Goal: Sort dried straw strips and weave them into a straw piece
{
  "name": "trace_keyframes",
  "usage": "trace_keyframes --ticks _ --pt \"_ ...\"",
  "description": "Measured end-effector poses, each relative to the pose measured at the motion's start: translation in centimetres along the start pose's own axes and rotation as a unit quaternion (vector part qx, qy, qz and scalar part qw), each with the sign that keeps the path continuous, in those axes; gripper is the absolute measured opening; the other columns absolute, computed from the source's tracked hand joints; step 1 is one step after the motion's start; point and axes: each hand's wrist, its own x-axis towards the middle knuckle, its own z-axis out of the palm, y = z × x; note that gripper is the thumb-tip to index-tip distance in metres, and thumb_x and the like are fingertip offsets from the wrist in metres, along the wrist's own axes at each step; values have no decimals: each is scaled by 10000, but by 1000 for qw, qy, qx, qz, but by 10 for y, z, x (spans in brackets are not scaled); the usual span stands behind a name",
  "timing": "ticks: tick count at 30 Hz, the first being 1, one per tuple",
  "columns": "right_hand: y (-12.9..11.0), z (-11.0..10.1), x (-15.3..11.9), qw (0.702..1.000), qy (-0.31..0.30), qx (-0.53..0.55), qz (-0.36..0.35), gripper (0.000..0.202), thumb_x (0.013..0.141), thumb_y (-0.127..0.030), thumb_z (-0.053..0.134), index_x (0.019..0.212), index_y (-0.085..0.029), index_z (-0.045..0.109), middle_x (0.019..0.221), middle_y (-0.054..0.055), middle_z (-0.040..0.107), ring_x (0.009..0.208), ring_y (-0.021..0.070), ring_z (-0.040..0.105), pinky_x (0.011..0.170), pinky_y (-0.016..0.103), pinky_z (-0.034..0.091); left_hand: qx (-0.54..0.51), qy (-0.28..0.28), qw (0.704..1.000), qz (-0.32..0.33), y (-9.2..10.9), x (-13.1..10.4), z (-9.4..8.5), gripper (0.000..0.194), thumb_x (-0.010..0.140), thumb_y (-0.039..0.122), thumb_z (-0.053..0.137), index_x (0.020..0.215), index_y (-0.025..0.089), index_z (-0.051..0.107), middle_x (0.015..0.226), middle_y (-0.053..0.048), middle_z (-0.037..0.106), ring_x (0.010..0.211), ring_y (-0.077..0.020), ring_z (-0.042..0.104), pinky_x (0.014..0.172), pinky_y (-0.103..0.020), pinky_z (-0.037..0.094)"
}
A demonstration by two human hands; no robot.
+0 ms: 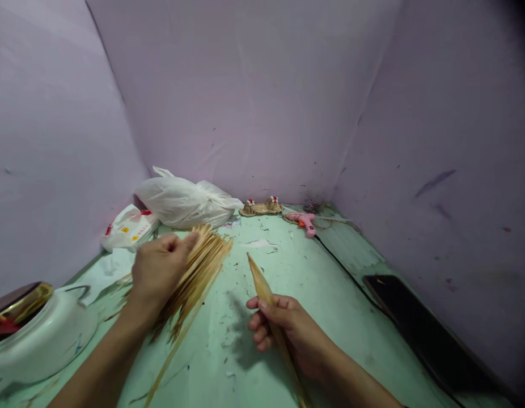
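A thick bundle of dried straw strips [203, 272] lies on the pale green table, left of the middle. Curled into a fist, my left hand [162, 269] is over the bundle's left side; whatever its fingers hold is hidden. One long strip [177, 345] slants from the bundle toward the near edge. In my right hand [283, 326], pinched between thumb and fingers, is a wider dried leaf strip [262, 283]. Its pointed tip aims up and away from me, and its lower part runs down past my palm out of view.
At the back stand a white plastic bag [188, 201], a tissue pack [130, 226] and a small woven piece with red-and-white flowers [261, 208]. A pink glue gun [305, 221] trails a black cord. On the right lies a dark phone-like slab [424, 334]; a white pot [45, 340] stands left.
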Motion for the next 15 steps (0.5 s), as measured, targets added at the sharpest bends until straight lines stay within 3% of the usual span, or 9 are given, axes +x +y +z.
trace_keyframes --ticks 1,3,6,9,12,15 --pt "1 1 0 1000 0 -2 0 296 673 -336 687 800 -90 583 583 26 621 441 80 559 450 196 453 15 -24 1000 2 3 -4 7 256 571 403 679 528 179 563 494 27 509 454 -106 413 413 -214 271" --pt "4 3 -1 1000 -3 -14 8 349 639 -368 709 813 -95 577 593 27 625 443 83 560 458 202 448 -16 -132 990 -37 7 -17 24 308 505 400 719 693 170 636 593 13 579 480 -117 458 432 -218 314" --pt "8 3 -1 998 -28 -32 38 439 597 -444 720 821 -93 581 623 40 630 476 94 571 496 222 445 -126 -324 927 -140 3 -40 47 305 603 443 641 568 148 571 424 43 456 378 -77 363 389 -204 267" --pt "10 -1 1 996 -40 -71 46 441 622 -506 679 711 -82 595 566 23 579 456 76 527 480 209 403 -195 -358 888 -215 -8 -56 57 321 626 436 629 551 140 529 370 55 414 344 -53 323 370 -184 229" --pt "6 -8 6 992 -18 -125 18 420 614 -497 688 622 -92 576 484 -17 506 397 54 449 435 204 352 -221 -361 872 -245 -15 -63 58 325 621 433 641 635 114 582 367 58 416 333 -41 312 360 -171 212" --pt "3 -14 9 993 -21 -118 5 373 592 -441 723 645 -105 568 537 4 550 432 76 488 466 232 387 -241 -377 854 -264 -18 -66 59 330 627 418 652 695 97 615 384 54 428 341 -34 320 359 -161 217"
